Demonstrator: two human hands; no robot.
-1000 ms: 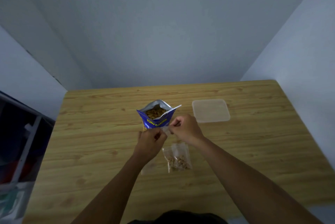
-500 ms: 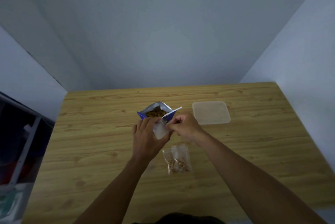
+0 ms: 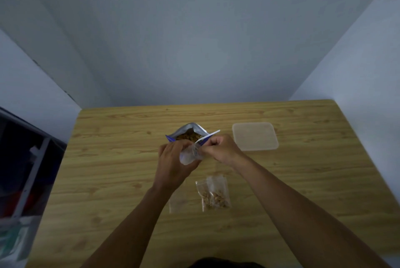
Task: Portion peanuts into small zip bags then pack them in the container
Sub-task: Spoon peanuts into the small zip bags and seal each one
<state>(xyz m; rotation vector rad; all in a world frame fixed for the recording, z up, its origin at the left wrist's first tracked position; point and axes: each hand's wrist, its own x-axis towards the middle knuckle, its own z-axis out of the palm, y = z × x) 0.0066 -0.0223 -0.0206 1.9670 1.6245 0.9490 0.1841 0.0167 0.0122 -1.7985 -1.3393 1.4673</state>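
An opened blue and silver peanut packet [image 3: 190, 134] stands at the table's middle, peanuts showing inside. Just in front of it, my left hand [image 3: 173, 163] and my right hand [image 3: 220, 148] both hold a small clear zip bag [image 3: 190, 154]; the right hand pinches its upper edge. The bag looks empty. Two filled zip bags with peanuts [image 3: 214, 196] lie flat nearer to me. An empty clear bag [image 3: 177, 201] lies to their left, partly under my left forearm. A translucent plastic container [image 3: 255, 136] with its lid on sits right of the packet.
The wooden table [image 3: 108, 181] meets grey walls at its back and right edges. A dark shelf unit [image 3: 23, 170] with a white frame stands off the table's left side.
My hands lifted the small clear bag up in front of the packet. The left hand turned, its back now toward me, cupping the bag while the right hand pulls at its edge.
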